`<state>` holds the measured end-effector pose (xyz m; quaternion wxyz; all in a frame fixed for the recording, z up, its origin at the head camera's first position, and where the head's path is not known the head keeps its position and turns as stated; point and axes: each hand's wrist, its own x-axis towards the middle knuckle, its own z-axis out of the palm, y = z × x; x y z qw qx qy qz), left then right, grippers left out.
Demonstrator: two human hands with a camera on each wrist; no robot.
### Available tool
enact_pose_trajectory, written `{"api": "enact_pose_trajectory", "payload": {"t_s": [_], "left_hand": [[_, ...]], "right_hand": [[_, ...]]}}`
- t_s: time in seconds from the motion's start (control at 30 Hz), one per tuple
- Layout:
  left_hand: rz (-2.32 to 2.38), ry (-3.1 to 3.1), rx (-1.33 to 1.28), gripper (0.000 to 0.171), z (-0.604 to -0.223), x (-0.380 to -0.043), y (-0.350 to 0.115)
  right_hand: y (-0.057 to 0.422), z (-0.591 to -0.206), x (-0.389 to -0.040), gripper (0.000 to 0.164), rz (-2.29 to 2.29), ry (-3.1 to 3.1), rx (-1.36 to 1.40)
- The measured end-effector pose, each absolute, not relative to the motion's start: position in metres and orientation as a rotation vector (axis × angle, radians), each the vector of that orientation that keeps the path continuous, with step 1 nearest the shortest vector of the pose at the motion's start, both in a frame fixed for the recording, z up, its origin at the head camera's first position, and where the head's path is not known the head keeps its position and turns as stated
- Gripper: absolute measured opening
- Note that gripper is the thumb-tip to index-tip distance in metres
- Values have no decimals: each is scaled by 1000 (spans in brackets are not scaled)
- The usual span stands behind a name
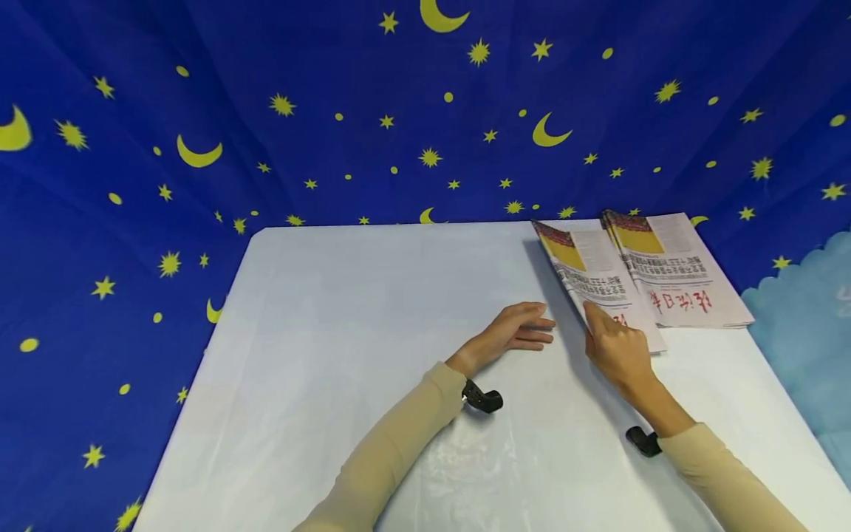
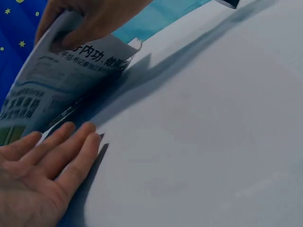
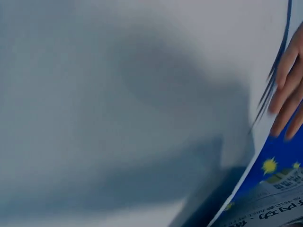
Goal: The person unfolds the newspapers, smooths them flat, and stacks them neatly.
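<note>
"Where is the newspaper (image 1: 592, 273)?"
"At the bench's (image 1: 372, 310) far right, tilted, its left edge raised. Your right grip (image 1: 620, 353) pinches it at the near left side, probably to keep its layers together."
"And the other side?"
"Your left grip (image 1: 507, 334) is empty, fingers loosely extended, just left of the paper, perhaps to stay within reach of that raised edge."
"Anything in the way?"
"A folded stack (image 1: 691, 304) lies just right, crowding yours; you can't tell whether they touch. A starry blue cloth (image 1: 359, 74) bounds the far side."
</note>
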<state>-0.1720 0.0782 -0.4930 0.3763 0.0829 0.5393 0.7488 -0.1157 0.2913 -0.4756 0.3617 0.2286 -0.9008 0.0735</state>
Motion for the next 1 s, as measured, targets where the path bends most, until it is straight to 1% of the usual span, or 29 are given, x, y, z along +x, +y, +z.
{"api": "enact_pose_trajectory", "payload": {"t_s": [0.1,0.27,0.4,0.47,0.53,0.57,0.63,0.7,0.73,0.8,0.87,0.97,1.0], "left_hand": [[1941,1306,185,54,-491,-175,83],[2006,1299,98,43,-491,-175,88],[2046,1368,10,40,-492,-172,81],[2086,1378,-37,36,-493,-168,76],[2132,1378,-90,32,-493,-165,71],[2156,1373,-119,30,-493,-163,67],[2188,1367,-173,31,-493,-159,60],[2204,1353,-196,36,-492,-156,52],[2208,1339,-197,40,-492,-155,49],[2200,1318,-194,54,-492,-153,40],[2198,1274,-150,59,-492,-152,32],[2180,1234,-80,58,-492,-149,19],[2178,1228,-45,53,-492,-148,15]], "right_hand": [[276,-475,-113,47,192,-2300,664],[252,-478,-110,50,180,-2285,792],[232,-483,-106,51,149,-2289,898],[221,-484,-103,46,131,-2279,925],[211,-485,-101,37,96,-2252,950],[206,-486,-100,36,79,-2238,963],[198,-487,-99,43,43,-2200,989],[193,-489,-99,47,9,-2168,1024],[191,-490,-99,48,2,-2154,1038],[187,-491,-99,46,7,-2127,1065],[185,-492,-100,45,18,-2098,1088],[182,-492,-101,43,31,-2058,1111],[181,-492,-101,43,28,-2048,1116]]}}
